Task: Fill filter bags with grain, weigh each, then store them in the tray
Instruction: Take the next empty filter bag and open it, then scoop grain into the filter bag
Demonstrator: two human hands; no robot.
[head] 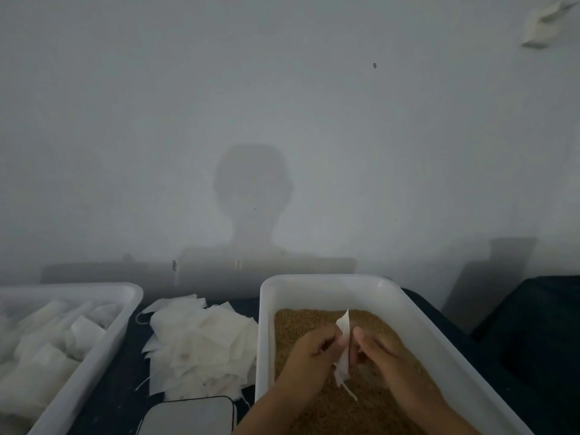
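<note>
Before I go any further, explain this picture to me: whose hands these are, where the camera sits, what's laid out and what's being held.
There is no machine here. A person wears a camera on the head, looking forward and down, so you see their own two hands. The left hand and right hand pinch one empty white filter bag between their fingers, above a white tub of brown grain. Left of the tub lies a loose pile of empty bags on a dark table. Far left stands a white tray with bags inside. The pale flat thing at the bottom edge may be the scale; I cannot be sure.
</note>
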